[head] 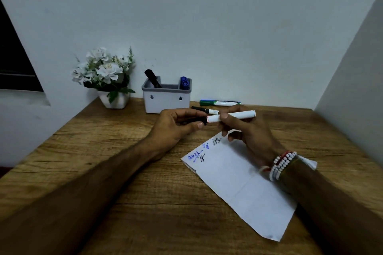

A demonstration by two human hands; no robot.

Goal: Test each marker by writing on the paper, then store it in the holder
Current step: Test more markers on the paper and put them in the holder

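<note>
Both busy: left hand (176, 126) fingers (195, 124) pinch the black cap (204, 121), right hand (250, 132) fingers (224, 116) wrap the white cylindrical plastic marker (240, 114), held level near the far corner of the creased white paper sheet (238, 184). The grey two-slot plastic holder (165, 101) sits beyond. The wood-grain counter (124, 172) is boxed by pale wall (207, 27) behind and on the right.

We see a white marker (232, 117) held almost level above the table, the right hand (248, 132) pinching its barrel and the left hand (178, 124) gripping its black cap (204, 120), which meets the barrel end. Below it lies the paper (238, 182), white and creased, turned at an angle, with blue and black scribbles near its far edge. The holder (165, 99), a pale grey box, stands by the wall. A black marker (152, 78) leans in its left compartment and two blue markers (184, 83) stand in the right one. Just right of the holder, a green marker (219, 102) and a black-capped marker (205, 109) lie flat on the table.
</note>
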